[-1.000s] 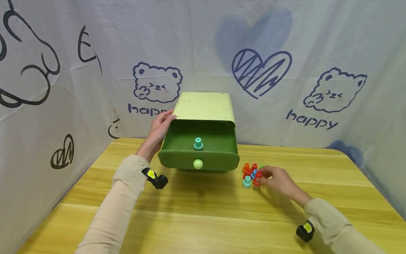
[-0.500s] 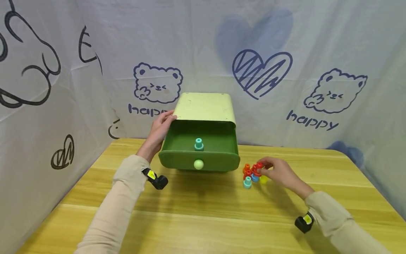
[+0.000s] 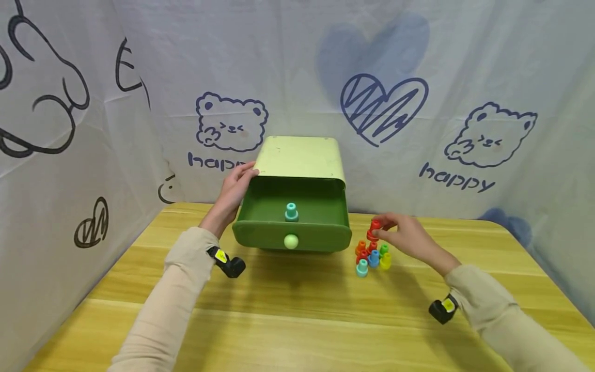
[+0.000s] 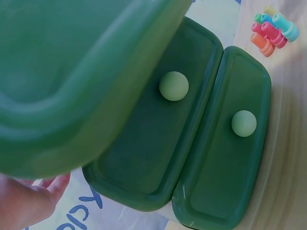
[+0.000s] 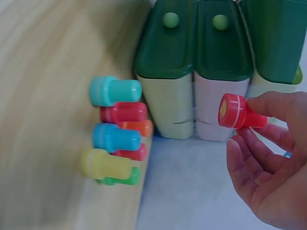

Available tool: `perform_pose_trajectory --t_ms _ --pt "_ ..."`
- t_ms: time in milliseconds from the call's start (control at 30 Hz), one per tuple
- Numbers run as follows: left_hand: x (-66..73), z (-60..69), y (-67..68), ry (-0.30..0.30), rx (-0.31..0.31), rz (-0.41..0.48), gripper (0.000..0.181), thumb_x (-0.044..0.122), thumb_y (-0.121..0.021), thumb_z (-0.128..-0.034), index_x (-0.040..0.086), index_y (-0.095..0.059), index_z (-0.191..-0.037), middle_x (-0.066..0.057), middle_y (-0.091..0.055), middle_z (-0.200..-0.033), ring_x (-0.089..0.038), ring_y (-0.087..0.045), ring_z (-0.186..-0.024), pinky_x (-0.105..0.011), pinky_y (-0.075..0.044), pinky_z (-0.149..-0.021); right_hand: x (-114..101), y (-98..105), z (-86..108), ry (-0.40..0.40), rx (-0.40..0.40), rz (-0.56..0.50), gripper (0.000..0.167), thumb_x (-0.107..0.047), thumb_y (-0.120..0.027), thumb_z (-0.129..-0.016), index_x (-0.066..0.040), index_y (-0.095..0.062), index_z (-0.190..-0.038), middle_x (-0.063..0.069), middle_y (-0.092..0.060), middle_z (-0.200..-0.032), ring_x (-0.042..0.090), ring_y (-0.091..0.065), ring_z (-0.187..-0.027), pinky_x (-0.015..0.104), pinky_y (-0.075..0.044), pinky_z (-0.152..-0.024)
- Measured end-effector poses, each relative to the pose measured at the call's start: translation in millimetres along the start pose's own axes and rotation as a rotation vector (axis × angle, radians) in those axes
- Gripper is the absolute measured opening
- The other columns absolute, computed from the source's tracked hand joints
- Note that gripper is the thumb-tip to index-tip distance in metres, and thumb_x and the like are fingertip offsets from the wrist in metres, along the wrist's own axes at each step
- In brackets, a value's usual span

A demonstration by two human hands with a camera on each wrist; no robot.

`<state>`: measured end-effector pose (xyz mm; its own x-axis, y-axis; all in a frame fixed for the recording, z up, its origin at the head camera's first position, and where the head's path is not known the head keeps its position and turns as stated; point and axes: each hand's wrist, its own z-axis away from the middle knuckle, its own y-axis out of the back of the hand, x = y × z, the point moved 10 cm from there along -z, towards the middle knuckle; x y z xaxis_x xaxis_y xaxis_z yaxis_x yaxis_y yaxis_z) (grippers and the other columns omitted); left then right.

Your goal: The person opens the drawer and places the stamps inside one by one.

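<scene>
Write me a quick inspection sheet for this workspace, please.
Surface: wood-grain tabletop.
Job's things: three-drawer cabinet, with top drawer open and one turquoise stamp inside; seven mixed-colour stamps stand beside it.
Clutter: nothing seen.
Grips: left grip, a bare hand, rests against the cabinet's left side; right grip, also bare, pinches a red stamp above the tabletop.
Cables: nothing seen.
Surroundings: white cloth backdrop printed with bears, hearts and "happy".

Nine pegs (three red), three drawers, three knobs.
</scene>
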<state>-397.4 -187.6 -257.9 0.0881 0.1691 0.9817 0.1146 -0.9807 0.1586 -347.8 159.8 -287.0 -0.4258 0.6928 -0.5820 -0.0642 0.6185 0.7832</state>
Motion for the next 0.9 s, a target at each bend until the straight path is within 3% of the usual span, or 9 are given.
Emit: perform_pose_trajectory --t_ms 200,533,900 --pt "-0.8 -0.5 0.0 0.011 -0.009 -0.003 0.054 0.031 -0.054 -0.0958 0.014 -0.043 -0.146 -0.008 -0.042 -0.145 -0.024 -0.038 -0.131 -0.037 -0.033 -0.107 -16 13 -5.4 0.018 -0.008 0.013 0.028 -0.01 -0.066 -0.09 0.005 -0.064 -0.114 0.011 -0.067 -0.096 0.028 -0.06 -0.09 0.04 -0.052 -0.074" --pt "0.1 -2.3 -1.4 0.026 -0.065 0.011 0.055 0.03 -0.053 -0.0966 0.013 -0.039 -0.148 -0.008 -0.031 -0.153 -0.024 -0.027 -0.139 -0.045 -0.024 -0.113 -38 23 -14.9 0.028 -0.008 0.024 0.03 -0.012 -0.066 -0.09 0.005 -0.064 -0.114 0.012 -0.067 -0.099 0.029 -0.061 -0.093 0.044 -0.051 -0.078" --pt "-2.0 -2.4 -1.7 0.035 -0.077 0.031 0.056 0.029 -0.053 -0.097 0.013 -0.038 -0.148 -0.01 -0.035 -0.15 -0.026 -0.03 -0.137 -0.046 -0.024 -0.112 -54 32 -26.9 0.069 -0.029 0.078 0.022 -0.009 -0.066 -0.089 0.002 -0.067 -0.107 0.01 -0.068 -0.096 0.027 -0.06 -0.09 0.041 -0.051 -0.074"
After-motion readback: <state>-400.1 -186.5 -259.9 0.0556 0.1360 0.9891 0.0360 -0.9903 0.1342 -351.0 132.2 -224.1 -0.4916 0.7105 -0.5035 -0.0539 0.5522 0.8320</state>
